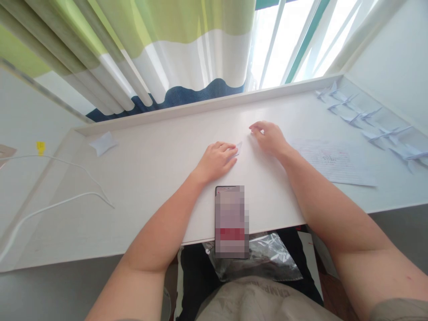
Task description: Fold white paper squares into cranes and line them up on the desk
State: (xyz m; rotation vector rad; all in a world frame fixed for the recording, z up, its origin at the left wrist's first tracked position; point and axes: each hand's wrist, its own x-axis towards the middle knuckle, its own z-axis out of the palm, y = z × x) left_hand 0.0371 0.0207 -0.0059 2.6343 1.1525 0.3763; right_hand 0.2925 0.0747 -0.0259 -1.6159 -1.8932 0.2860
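Note:
My left hand (218, 161) rests on the white desk with its fingers over a small folded piece of white paper (239, 147), held against the desktop. Only a pointed corner of that paper sticks out past the fingertips. To the right and a little farther back, my right hand (268, 137) is curled with thumb and fingertips together, apart from the folded paper. Whether anything is pinched there I cannot make out. A phone (230, 218) with a blurred screen is at the desk's front edge, between my forearms.
Several folded white paper shapes (359, 117) stand along the right side. A written sheet (334, 162) lies beside my right forearm. A folded paper piece (103, 143) and a white cable (67, 209) are at left. A clear plastic bag (274, 258) lies on my lap.

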